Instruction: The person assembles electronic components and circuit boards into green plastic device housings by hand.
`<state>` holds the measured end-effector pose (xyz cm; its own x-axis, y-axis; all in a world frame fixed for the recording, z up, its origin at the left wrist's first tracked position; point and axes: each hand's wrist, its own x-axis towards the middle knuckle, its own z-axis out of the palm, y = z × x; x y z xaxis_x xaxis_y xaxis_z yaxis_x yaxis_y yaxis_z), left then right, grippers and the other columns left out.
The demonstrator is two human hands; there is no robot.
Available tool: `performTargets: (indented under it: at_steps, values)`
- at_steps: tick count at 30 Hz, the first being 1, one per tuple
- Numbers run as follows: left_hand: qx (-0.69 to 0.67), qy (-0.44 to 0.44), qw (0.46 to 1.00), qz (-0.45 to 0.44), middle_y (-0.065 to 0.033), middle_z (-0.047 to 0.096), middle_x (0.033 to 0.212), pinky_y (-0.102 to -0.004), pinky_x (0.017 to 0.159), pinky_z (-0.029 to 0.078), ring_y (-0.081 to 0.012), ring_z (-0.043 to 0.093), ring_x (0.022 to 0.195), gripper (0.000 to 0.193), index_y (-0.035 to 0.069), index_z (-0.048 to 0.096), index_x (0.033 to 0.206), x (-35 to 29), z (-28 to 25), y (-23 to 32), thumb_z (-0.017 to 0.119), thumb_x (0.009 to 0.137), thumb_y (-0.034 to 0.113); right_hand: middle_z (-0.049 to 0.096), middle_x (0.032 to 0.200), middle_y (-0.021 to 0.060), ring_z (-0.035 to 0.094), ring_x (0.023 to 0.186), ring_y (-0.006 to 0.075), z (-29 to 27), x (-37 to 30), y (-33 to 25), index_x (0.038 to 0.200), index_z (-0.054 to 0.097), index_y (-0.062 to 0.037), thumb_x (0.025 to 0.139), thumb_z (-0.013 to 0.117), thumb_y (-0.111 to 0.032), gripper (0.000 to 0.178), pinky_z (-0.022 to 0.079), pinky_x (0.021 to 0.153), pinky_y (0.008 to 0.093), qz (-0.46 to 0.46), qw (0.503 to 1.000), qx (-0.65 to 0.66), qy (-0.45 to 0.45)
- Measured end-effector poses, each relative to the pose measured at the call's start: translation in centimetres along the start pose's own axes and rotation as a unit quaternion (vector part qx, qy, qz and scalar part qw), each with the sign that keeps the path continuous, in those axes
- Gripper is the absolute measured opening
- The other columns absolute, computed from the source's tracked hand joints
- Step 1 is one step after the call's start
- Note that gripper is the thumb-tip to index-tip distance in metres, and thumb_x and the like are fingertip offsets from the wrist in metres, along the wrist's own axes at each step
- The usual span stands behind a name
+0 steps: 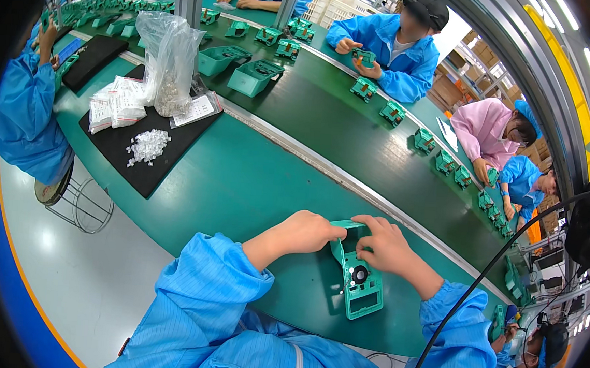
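Both my hands are on a green plastic housing (367,303), tilted just above or on the green table in front of me. It has a rectangular window at its near end and a round black part with a pale ring (360,274) in its middle. My left hand (303,232) closes its fingers on the far left rim. At the far right side, my right hand (388,246) grips the housing with bent fingers, some reaching toward its opening. Whether a small part sits between the right fingers is hidden.
On a black mat (150,178) at left lie a pile of small clear parts (148,147), a clear plastic bag (169,59) and white packets (117,103). Beyond a metal rail, a conveyor (334,118) carries green housings (254,78). Co-workers sit around; a black cable (469,286) crosses at right.
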<state>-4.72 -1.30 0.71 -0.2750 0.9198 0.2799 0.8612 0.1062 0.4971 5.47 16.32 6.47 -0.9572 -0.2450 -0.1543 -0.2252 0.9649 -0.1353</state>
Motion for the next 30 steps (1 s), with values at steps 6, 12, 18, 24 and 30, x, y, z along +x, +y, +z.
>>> performTargets:
  at_steps: [6, 12, 18, 24, 30]
  values:
    - [0.021, 0.033, 0.999, 0.017, -0.0050, 0.055, 0.059, -0.0353, 0.045, 0.041, -0.0238, 0.056, 0.055, 0.015, 0.018, 0.054, 0.085, -0.1, 0.6, -0.3, 0.048, 0.073, 0.010, 0.040, 0.118, 0.0021, 0.037, 0.106, 0.0259, -0.2, 0.2, 0.0, 0.063, 0.063, -0.0131, 0.060, 0.067, -0.015, 0.006, 0.034, 0.079, 0.0427, -0.015, 1.000, -0.008, -0.009]
    - [0.032, 0.023, 0.999, 0.019, -0.0048, 0.056, 0.060, -0.0354, 0.045, 0.041, -0.0239, 0.056, 0.056, 0.018, 0.017, 0.054, 0.085, 0.0, 0.6, -0.2, 0.047, 0.072, 0.007, 0.038, 0.118, 0.0040, 0.032, 0.111, 0.0316, -0.7, 0.2, -0.7, 0.066, 0.063, -0.0133, 0.061, 0.066, -0.018, 0.007, 0.029, 0.084, 0.0571, -0.009, 0.998, -0.047, -0.033]
    - [0.047, 0.025, 0.998, 0.026, -0.0046, 0.057, 0.062, -0.0354, 0.045, 0.042, -0.0236, 0.057, 0.057, 0.019, 0.017, 0.054, 0.085, 0.0, 0.6, -0.1, 0.047, 0.071, 0.007, 0.037, 0.117, 0.0062, 0.031, 0.112, 0.0330, -0.5, 0.1, -0.8, 0.067, 0.063, -0.0126, 0.063, 0.064, -0.020, 0.009, 0.026, 0.085, 0.0638, -0.027, 0.995, -0.098, -0.021]
    - [0.039, 0.018, 0.999, 0.029, -0.0037, 0.057, 0.062, -0.0347, 0.046, 0.042, -0.0231, 0.057, 0.060, 0.019, 0.016, 0.054, 0.085, -0.1, 0.4, 0.1, 0.047, 0.071, 0.006, 0.037, 0.116, 0.0085, 0.032, 0.111, 0.0324, -0.2, 0.0, -0.8, 0.069, 0.063, -0.0117, 0.062, 0.065, -0.021, 0.011, 0.028, 0.084, 0.0643, -0.054, 0.990, -0.128, -0.002]
    - [0.047, 0.011, 0.998, 0.033, -0.0037, 0.056, 0.062, -0.0352, 0.046, 0.042, -0.0234, 0.057, 0.060, 0.019, 0.016, 0.054, 0.085, 0.1, 0.6, 0.2, 0.048, 0.070, 0.005, 0.040, 0.110, 0.0096, 0.039, 0.101, 0.0307, 0.0, 0.1, -1.0, 0.070, 0.060, -0.0098, 0.059, 0.067, -0.018, 0.015, 0.030, 0.082, 0.0622, -0.061, 0.988, -0.136, 0.025]
